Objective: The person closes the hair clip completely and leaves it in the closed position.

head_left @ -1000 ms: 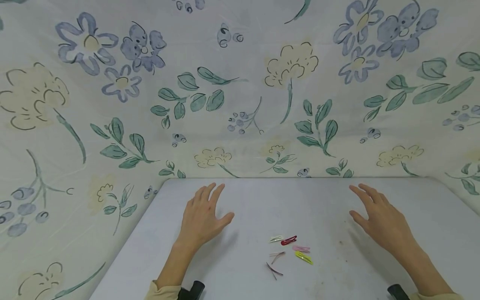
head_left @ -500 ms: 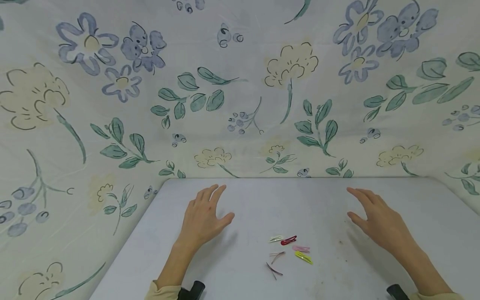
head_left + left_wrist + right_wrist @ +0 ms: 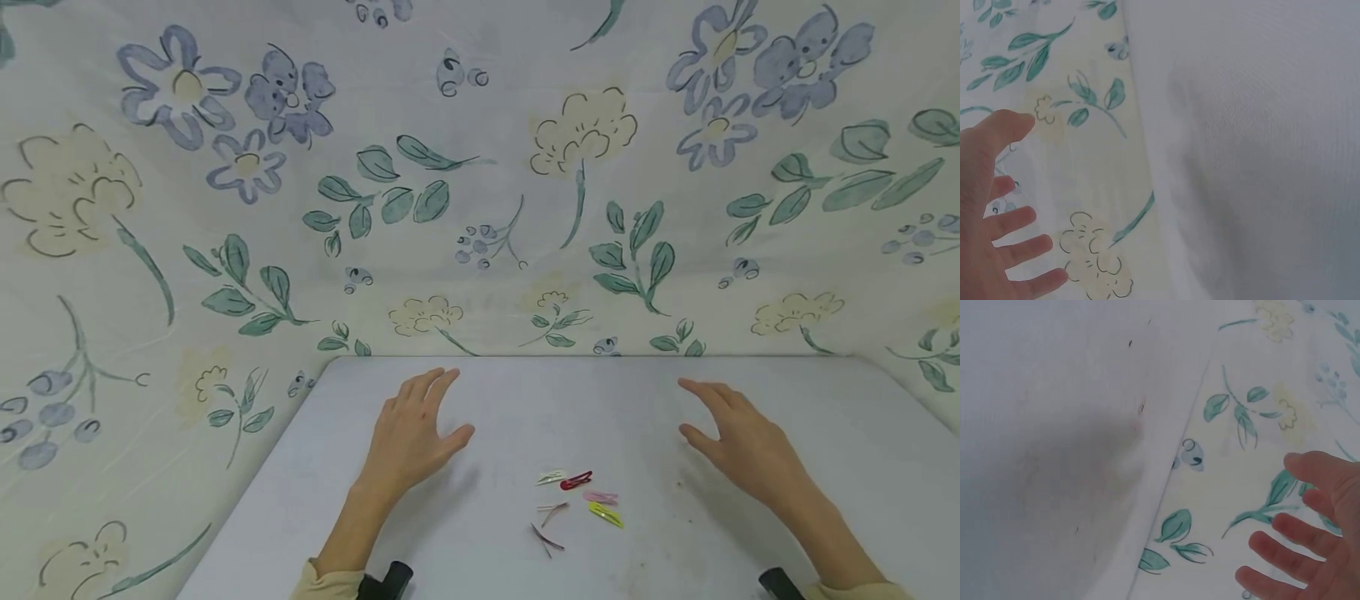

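Above the white table my left hand [image 3: 408,437] hovers at the left, fingers relaxed and spread, holding nothing. On the other side my right hand [image 3: 746,446] hangs in the air in the same way, its thumb apart from the fingers. Between them lies a small group of hair clips: a whitish clip [image 3: 551,477], a red clip [image 3: 576,481], a pink clip [image 3: 602,497] and a yellow clip [image 3: 606,514]. Nearer the front are thin brownish hairpins [image 3: 553,513], with a crossed dark pair [image 3: 547,540] below. Both wrist views show bare, empty fingers.
The white table [image 3: 517,408] ends at a back edge against a floral cloth [image 3: 510,292] that hangs behind and at the sides. Small dark specks [image 3: 691,522] mark the tabletop near the right hand. A black wrist device [image 3: 395,577] sits on the left wrist.
My right hand has drifted left, toward the clips, and slightly lower. My left hand has shifted a little to the right. The clips lie as before.
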The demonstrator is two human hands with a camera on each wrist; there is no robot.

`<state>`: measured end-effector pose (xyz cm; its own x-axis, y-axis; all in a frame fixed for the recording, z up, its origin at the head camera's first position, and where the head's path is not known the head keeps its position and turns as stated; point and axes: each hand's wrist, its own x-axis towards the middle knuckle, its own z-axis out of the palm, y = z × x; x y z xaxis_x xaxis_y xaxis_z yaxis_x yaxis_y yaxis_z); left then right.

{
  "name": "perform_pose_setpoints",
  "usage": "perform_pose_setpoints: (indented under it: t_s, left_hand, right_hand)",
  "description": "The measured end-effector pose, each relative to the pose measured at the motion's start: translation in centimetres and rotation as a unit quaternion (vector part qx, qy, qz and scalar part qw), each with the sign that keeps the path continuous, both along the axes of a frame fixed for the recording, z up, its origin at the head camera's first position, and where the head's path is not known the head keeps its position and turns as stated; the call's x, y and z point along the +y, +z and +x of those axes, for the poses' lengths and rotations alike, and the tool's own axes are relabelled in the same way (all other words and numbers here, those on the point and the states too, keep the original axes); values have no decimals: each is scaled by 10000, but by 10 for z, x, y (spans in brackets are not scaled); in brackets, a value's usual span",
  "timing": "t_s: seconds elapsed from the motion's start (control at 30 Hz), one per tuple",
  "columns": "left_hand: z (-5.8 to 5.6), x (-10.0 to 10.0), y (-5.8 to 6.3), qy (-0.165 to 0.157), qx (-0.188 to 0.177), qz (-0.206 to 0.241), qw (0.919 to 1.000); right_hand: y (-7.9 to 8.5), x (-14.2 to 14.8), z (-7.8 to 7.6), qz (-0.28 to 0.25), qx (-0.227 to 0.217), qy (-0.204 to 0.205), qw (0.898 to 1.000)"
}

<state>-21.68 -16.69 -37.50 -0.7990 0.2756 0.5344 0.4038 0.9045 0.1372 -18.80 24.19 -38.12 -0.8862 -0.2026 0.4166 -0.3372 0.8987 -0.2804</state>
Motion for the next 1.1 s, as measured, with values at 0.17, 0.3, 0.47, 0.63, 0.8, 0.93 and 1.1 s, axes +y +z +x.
perform_pose_setpoints:
  t_s: [0.17,0.3,0.47,0.63,0.8,0.93,1.1]
  left_hand:
    - [1,4,-1,-150,-78,31,9999]
    - [1,6,-2,-250,-131,59,9996]
    - [2,10,-5,-329,-293,136,9989]
    - [2,16,-10,-466,-594,51,9971]
    - [3,22,-13,-553,-786,106,9953]
    - [4,24,-15,-568,-918,170,9940]
    - [5,28,-17,-710,-1127,285,9907]
  right_hand:
    - [-3,-7,-1,17,-217,80,9997]
    - [-7,-13,-1,30,-326,146,9994]
    - [-10,-22,-1,-37,-538,185,9984]
    - [-14,-31,-2,-112,-775,249,9966]
    - [-18,-36,-3,-27,-575,397,9976]
    - [-18,-42,-3,40,-600,456,9971]
    - [-17,-44,-3,148,-785,484,9956]
